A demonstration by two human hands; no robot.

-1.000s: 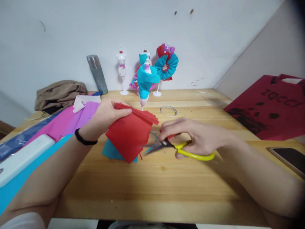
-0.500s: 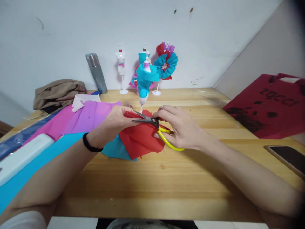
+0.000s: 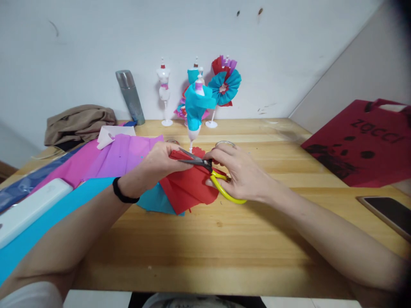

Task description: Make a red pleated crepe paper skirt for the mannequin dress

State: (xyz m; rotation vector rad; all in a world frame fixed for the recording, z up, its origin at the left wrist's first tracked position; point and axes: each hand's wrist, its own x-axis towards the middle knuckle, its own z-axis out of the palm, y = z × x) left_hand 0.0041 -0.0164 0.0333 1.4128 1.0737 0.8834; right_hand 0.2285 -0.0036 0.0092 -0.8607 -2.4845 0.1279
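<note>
Scissors (image 3: 222,188) with yellow handles and dark blades are in my right hand (image 3: 242,173), whose fingers wrap the handles. The blades point left and stand slightly apart at the upper edge of a red sheet (image 3: 191,188). My left hand (image 3: 157,164), with a black band at the wrist, pinches that sheet by its upper left part, close to the blade tips. Under the red sheet lies a blue piece (image 3: 157,201). Just behind the hands stands a small white mannequin draped in blue (image 3: 196,107).
More small mannequins (image 3: 163,83) stand along the wall beside a grey bottle (image 3: 131,98). Purple sheets (image 3: 125,156), a white case (image 3: 35,209) and brown cloth (image 3: 80,124) lie left. A red bag (image 3: 356,145) and a phone (image 3: 388,214) are right.
My right hand and the scissors have shifted slightly left along the red sheet. My left hand keeps its hold almost in place.
</note>
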